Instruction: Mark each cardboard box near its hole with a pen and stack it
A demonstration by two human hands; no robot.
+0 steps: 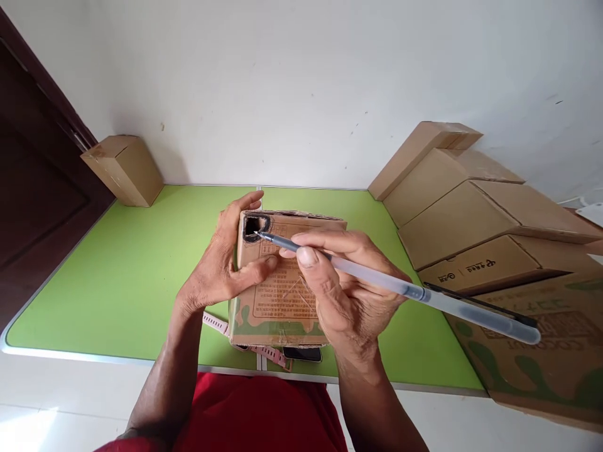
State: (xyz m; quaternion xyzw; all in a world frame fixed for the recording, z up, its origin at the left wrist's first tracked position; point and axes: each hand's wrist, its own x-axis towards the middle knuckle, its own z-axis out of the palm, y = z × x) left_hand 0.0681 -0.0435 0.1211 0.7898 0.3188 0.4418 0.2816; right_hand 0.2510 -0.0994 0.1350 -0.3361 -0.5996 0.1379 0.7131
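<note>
My left hand [221, 267] grips the left side of a small printed cardboard piece [282, 295], thumb on its face and fingers curled over its top edge. The cardboard stands nearly upright above the green table [117, 282]. A dark, black-outlined hole [255, 226] sits in its upper left corner. My right hand [342, 282] pinches a long translucent grey pen [424, 292], whose tip touches the edge of that hole.
A pink-strapped watch [245, 342] and a dark phone [302, 354] lie under the cardboard near the table's front edge. A small cardboard box [125, 168] stands at the back left. Stacked flattened cartons [471, 213] and a large printed carton [556, 351] fill the right side.
</note>
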